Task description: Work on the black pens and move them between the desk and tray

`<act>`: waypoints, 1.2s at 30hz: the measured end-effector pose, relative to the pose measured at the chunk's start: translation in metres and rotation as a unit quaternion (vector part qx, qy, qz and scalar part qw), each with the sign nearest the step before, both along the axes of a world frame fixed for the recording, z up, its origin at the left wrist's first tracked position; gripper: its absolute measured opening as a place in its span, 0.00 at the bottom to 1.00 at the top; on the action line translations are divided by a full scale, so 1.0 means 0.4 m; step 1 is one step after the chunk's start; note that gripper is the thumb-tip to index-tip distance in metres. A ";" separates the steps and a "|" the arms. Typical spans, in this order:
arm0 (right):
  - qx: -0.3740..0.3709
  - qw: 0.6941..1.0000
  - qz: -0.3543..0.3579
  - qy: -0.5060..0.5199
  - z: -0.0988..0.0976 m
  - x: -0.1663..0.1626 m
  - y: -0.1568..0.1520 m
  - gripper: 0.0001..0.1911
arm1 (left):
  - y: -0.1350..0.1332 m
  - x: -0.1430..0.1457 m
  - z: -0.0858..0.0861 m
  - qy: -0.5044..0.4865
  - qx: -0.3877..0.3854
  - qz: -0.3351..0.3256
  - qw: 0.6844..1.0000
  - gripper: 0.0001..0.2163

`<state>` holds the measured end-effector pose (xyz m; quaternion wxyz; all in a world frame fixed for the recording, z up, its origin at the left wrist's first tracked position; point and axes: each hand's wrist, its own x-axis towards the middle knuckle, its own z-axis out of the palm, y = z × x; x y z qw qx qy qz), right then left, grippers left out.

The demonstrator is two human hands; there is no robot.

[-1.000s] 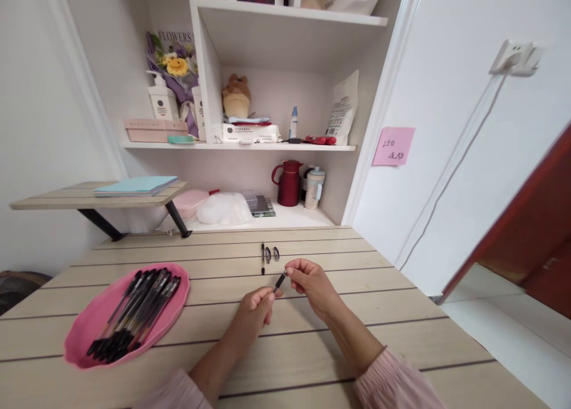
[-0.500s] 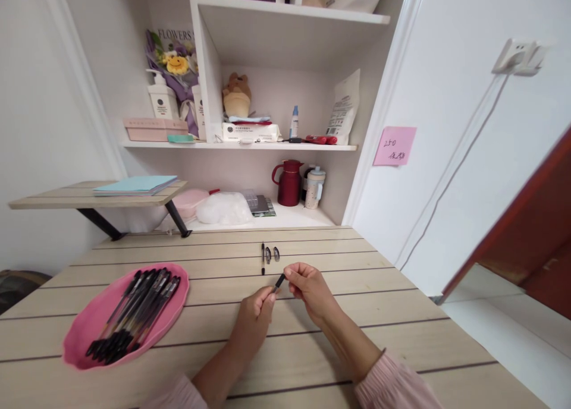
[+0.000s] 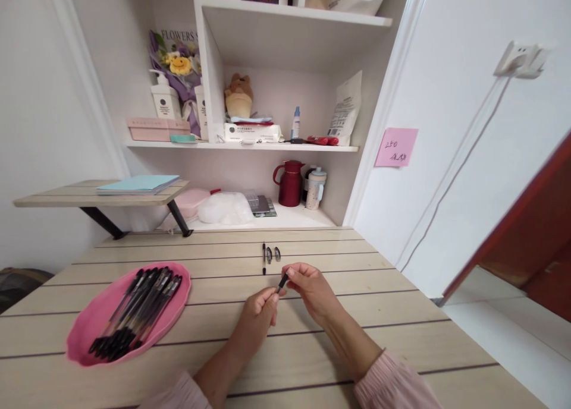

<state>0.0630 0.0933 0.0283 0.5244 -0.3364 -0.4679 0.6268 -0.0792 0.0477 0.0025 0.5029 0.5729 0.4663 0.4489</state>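
My left hand point(image 3: 261, 311) is closed around the lower part of a slim pen point(image 3: 283, 282), and much of the barrel is hidden in its fingers. The pen's black upper end tilts up to the right. My right hand point(image 3: 310, 287) pinches that end between thumb and fingertips. Just beyond the hands, another dark pen point(image 3: 263, 258) lies lengthwise on the wooden table point(image 3: 357, 349). Beside it are two small dark, rounded pieces point(image 3: 273, 254), too small to name. On the left, a pink tray point(image 3: 182, 302) holds several black pens point(image 3: 138, 311).
A raised wooden stand point(image 3: 57, 194) with light blue papers point(image 3: 138, 183) is at the back left. Behind the table, white shelves point(image 3: 285, 147) hold a dark red jug point(image 3: 290, 184), a pale cup point(image 3: 316, 189) and a plastic bag point(image 3: 225, 208). A wall point(image 3: 446, 100) bounds the right side.
The pen and both hands stay close together, with the left hand slightly farther right and the black end showing a little more. The whole view has shifted slightly.
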 end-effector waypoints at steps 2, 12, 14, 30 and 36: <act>0.000 1.000 -0.019 -0.012 -0.001 -0.004 -0.001 0.15 | 0.001 -0.001 0.000 0.006 0.005 -0.001 1.000 0.19; -0.005 1.000 0.023 0.011 0.015 -0.001 -0.011 0.16 | -0.006 0.004 0.010 0.003 -0.004 0.004 1.000 0.17; -0.008 0.999 0.046 0.022 0.014 0.000 -0.010 0.16 | -0.005 0.002 0.012 0.008 -0.005 -0.004 1.000 0.17; -0.029 0.999 0.035 0.010 0.011 0.005 -0.006 0.16 | -0.007 -0.001 0.015 0.019 -0.010 -0.012 1.000 0.17; -0.012 1.000 0.024 -0.010 -0.001 0.012 0.003 0.15 | -0.005 -0.001 0.006 0.013 -0.008 -0.008 1.000 0.16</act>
